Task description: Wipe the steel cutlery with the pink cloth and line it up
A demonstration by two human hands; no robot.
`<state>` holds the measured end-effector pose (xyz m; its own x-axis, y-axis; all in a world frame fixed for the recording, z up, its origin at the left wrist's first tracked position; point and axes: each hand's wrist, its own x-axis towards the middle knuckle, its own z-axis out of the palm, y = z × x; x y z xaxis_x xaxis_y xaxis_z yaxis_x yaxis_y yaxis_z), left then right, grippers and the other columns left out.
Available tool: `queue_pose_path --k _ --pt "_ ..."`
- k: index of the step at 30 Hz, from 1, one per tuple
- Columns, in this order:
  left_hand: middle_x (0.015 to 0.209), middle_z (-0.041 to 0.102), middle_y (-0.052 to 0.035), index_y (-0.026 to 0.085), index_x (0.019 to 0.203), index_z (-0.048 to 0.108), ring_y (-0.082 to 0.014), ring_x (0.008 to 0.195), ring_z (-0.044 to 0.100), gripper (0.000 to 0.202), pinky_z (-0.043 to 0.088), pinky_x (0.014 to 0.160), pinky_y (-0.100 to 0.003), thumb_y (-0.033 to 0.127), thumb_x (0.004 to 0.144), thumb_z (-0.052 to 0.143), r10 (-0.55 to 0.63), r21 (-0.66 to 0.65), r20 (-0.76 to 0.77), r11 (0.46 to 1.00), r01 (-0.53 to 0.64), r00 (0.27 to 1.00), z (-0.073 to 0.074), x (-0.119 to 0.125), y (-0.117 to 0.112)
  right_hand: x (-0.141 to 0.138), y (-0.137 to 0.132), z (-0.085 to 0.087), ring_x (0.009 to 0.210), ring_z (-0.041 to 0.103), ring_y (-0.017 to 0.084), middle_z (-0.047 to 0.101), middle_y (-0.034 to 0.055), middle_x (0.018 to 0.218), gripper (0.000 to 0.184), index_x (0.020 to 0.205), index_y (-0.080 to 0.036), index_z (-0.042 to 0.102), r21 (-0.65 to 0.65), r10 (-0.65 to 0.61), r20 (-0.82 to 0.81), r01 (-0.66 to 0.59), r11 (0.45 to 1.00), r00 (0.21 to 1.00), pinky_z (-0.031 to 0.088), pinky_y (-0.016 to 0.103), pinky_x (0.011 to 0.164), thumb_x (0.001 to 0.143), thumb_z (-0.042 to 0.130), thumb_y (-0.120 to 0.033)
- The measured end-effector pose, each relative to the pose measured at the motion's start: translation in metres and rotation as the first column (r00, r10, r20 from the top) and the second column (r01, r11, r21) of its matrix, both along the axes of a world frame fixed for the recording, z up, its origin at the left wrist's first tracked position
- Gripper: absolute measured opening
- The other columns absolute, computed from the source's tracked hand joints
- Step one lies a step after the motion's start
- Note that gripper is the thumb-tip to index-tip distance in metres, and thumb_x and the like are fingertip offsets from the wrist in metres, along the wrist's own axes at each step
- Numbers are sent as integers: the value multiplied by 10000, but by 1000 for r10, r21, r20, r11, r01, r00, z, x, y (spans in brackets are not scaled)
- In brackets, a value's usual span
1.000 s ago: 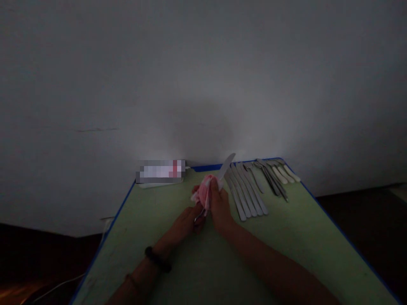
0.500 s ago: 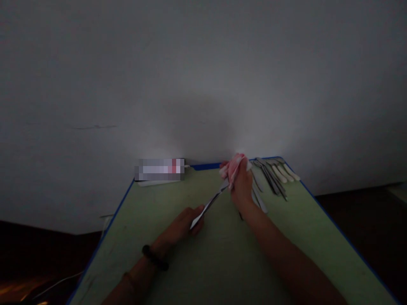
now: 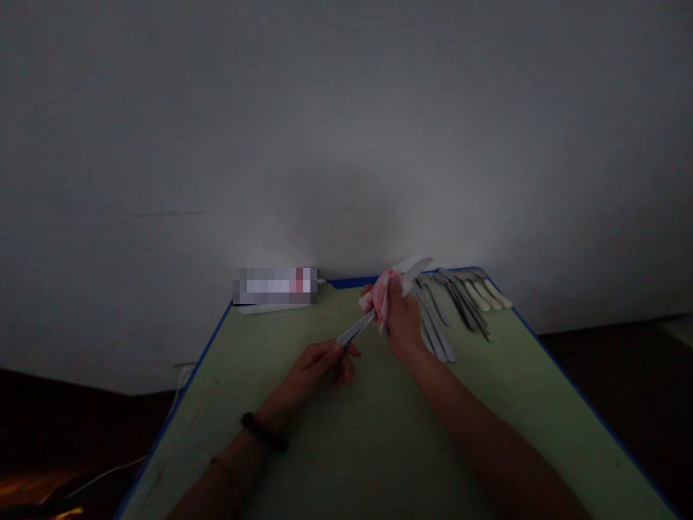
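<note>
A silver table knife slants up and to the right between my hands. At its handle end, my left hand pinches it between thumb and fingers. My right hand is closed on a pink and white cloth wrapped around the middle of the knife. The blade sticks out beyond the cloth, its tip toward the wall. Just right of my right hand lie more silver knives on the green table, partly hidden behind that hand.
Several dark-handled pieces of cutlery and white-handled ones lie at the table's back right. A blurred-out box-like object stands at the back left. The wall rises right behind the table. A white cable hangs at the left.
The cloth in my right hand has slid down the knife toward my left hand, baring the blade. My left hand's grip now sits nearer the handle's end, fingers looser.
</note>
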<state>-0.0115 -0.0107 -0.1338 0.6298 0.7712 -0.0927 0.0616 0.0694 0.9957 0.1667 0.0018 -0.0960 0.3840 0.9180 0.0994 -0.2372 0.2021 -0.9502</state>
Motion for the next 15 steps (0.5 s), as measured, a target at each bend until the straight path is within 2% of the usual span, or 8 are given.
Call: queue_pose_path --k 2,7,11,15 --pt "615 584 -4 137 843 607 -105 520 465 466 333 511 -215 568 898 439 42 64 -66 997 -38 997 0 0 1 -10 -3 -9 551 611 142 681 62 649 599 726 -157 651 -19 35 51 -34 999 998 460 239 521 885 361 -656" --pt "543 494 25 160 638 525 -101 515 437 503 343 544 -223 577 896 414 135 253 -195 964 -84 971 -1 1 1 -40 -12 -30 677 657 175 716 65 789 480 923 -167 664 -93 228 86 -220 971 970 517 272 622 831 514 -614" --pt "517 465 28 166 606 502 -103 502 414 506 328 524 -224 584 875 410 166 239 -189 964 -119 968 -4 1 0 -46 -17 -31 844 674 196 727 78 930 439 1002 -156 665 -76 221 141 -212 974 965 519 295 774 809 590 -544" --pt "504 460 26 165 608 515 -103 485 395 505 306 497 -221 560 885 366 196 194 -185 968 -159 963 -5 1 1 -47 -18 -30 883 675 200 727 89 974 479 1086 -147 652 -81 240 96 -233 969 966 519 300 788 823 578 -540"
